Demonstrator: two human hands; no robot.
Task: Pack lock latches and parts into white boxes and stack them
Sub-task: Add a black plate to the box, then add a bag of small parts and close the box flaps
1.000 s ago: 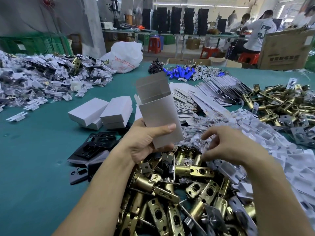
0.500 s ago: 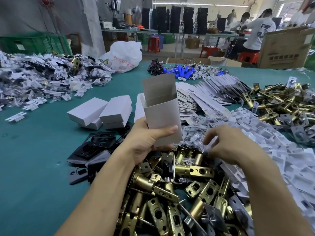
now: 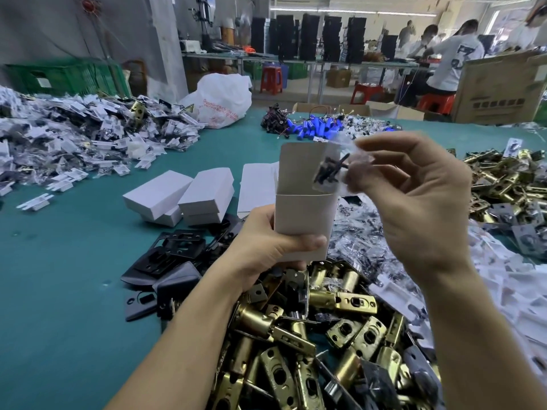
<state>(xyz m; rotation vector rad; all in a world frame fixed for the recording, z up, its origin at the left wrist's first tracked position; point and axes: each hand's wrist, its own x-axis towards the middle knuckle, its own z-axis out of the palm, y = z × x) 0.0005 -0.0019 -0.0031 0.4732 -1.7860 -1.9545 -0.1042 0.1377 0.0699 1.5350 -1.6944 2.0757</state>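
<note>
The left hand [image 3: 266,247] grips an open white box [image 3: 305,220] upright above the brass latches [image 3: 296,335]. The right hand [image 3: 414,202] pinches a screw bag [image 3: 331,170] just over the box mouth. The bag looks light, limp and slippery, best held by its top edge

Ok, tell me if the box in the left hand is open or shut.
Open: the white box stands upright in the left hand, top flap raised. Contents cannot be told.

Head view, down over table [image 3: 59,276]
</note>
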